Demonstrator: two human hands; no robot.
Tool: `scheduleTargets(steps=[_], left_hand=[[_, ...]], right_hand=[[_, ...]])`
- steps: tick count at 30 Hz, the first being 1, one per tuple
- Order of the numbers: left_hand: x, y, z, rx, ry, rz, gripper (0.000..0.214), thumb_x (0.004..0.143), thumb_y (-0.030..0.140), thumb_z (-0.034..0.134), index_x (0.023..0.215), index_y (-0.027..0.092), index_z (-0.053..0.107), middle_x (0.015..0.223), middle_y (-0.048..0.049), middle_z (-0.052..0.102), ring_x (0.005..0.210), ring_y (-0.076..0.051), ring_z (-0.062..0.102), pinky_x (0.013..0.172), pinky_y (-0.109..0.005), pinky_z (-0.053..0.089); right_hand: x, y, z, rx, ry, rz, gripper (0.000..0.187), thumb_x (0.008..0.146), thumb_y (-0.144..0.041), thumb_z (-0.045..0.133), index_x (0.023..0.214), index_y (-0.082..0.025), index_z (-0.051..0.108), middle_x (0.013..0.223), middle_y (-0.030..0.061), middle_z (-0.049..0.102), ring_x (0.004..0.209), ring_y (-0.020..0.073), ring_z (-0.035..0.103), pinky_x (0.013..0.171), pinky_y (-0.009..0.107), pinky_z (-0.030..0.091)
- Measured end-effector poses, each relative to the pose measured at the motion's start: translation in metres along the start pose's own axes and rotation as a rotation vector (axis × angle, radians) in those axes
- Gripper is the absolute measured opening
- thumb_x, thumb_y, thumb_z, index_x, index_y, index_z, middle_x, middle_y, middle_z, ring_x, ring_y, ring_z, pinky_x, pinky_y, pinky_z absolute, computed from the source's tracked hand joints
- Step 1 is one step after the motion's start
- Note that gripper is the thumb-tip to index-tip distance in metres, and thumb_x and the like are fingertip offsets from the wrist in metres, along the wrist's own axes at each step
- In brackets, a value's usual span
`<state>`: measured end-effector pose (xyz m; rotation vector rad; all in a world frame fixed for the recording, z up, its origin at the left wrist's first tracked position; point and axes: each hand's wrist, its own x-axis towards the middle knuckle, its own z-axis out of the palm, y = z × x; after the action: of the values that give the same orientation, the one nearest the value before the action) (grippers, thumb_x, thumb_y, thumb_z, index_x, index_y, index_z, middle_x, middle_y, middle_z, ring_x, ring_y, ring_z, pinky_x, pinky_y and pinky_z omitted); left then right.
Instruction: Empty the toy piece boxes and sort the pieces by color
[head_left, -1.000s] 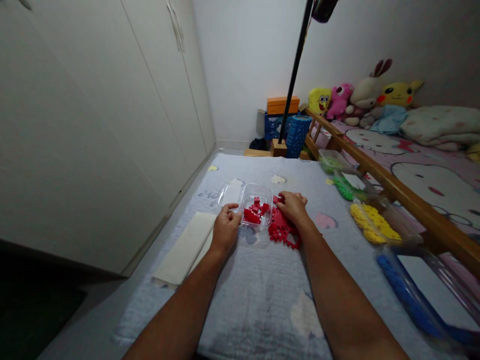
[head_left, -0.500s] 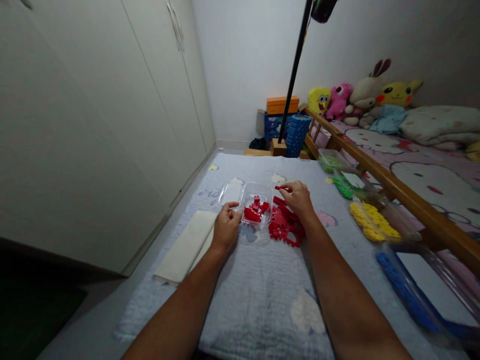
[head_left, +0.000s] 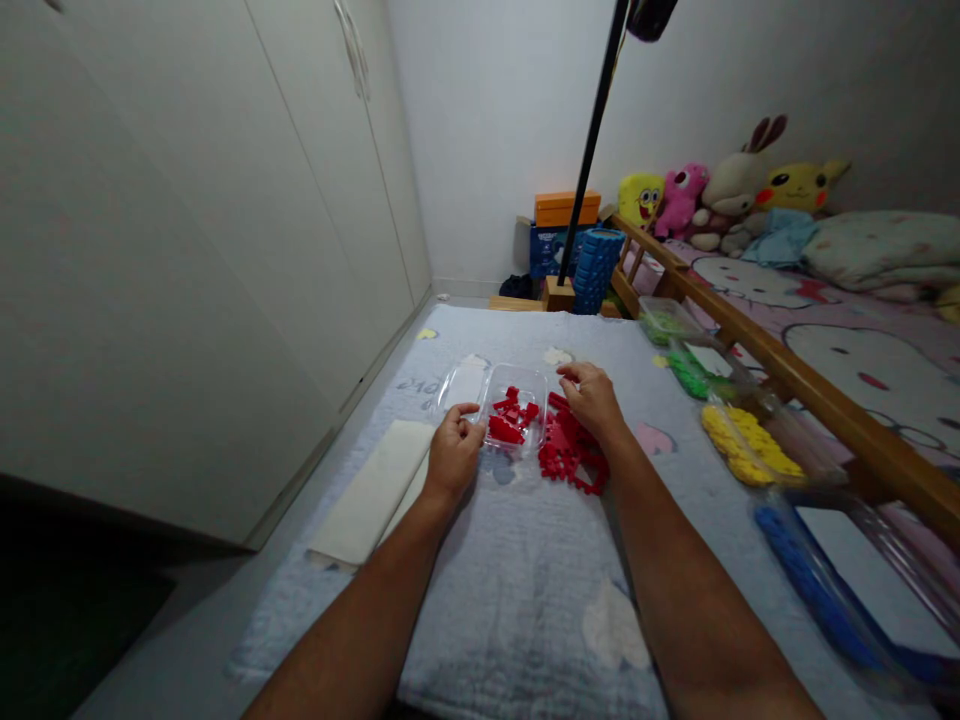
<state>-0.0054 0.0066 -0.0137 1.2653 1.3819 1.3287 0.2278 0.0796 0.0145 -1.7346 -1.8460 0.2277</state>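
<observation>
A clear plastic box (head_left: 541, 385) lies with its lid (head_left: 448, 388) folded out to the left. Several small red plastic pieces (head_left: 506, 430) are inside it. My left hand (head_left: 454, 450) holds the box's near left edge between thumb and fingers. Just past the right rim, my right hand (head_left: 591, 397) hovers with its fingers slightly apart and nothing visible in them. Below that hand, a pile of red interlocking toy pieces (head_left: 559, 450) rests on the cloth, partly hidden by the hand and wrist.
A folded cream cloth (head_left: 367, 490) lies at left on the pale blue cover (head_left: 517, 590). Along the right edge stand clear boxes with green (head_left: 694, 372), yellow (head_left: 750, 445) and blue pieces (head_left: 814, 570), beside a wooden bed rail (head_left: 795, 390). A black pole (head_left: 592, 150) rises at the back.
The red piece that my right hand held has left its fingers, and another red piece now shows in the box. My left hand has stayed at the box.
</observation>
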Motion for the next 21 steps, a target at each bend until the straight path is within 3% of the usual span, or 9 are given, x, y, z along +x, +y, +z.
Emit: scheduleTargets(steps=[3,7,12,21], left_hand=[[0.001,-0.002,0.0,0.005,-0.006,-0.001,0.031,0.081,0.036,0.061,0.106,0.018,0.059,0.056,0.0092,0.046,0.055,-0.012,0.048,0.059,-0.024,0.039],[0.001,-0.004,-0.001,0.01,-0.008,-0.004,0.032,0.081,0.037,0.062,0.107,0.018,0.059,0.056,0.0091,0.048,0.056,-0.012,0.05,0.06,-0.024,0.04],[-0.001,-0.002,0.0,0.015,0.006,-0.004,0.032,0.081,0.037,0.062,0.106,0.018,0.06,0.055,0.0092,0.047,0.054,-0.012,0.048,0.06,-0.024,0.039],[-0.001,-0.001,0.0,0.008,0.006,-0.012,0.032,0.08,0.037,0.062,0.106,0.018,0.06,0.056,0.0092,0.045,0.055,-0.012,0.046,0.058,-0.023,0.038]], right_hand=[[-0.003,0.009,-0.001,-0.181,-0.026,0.135,0.026,0.088,-0.023,0.059,0.107,-0.024,0.077,0.117,0.0114,0.069,0.11,0.0297,0.056,0.094,0.043,0.041],[-0.009,0.012,0.006,-0.315,-0.118,0.152,0.021,0.089,-0.034,0.064,0.098,-0.024,0.08,0.115,0.0146,0.067,0.109,0.032,0.053,0.089,0.044,0.04],[-0.011,0.011,0.01,-0.337,-0.133,0.143,0.018,0.087,-0.033,0.066,0.084,-0.023,0.081,0.106,0.0142,0.068,0.103,0.0292,0.053,0.085,0.042,0.039],[-0.008,0.016,0.005,-0.292,-0.09,0.158,0.019,0.086,-0.027,0.062,0.084,-0.023,0.08,0.095,0.0116,0.073,0.096,0.027,0.057,0.083,0.04,0.04]])
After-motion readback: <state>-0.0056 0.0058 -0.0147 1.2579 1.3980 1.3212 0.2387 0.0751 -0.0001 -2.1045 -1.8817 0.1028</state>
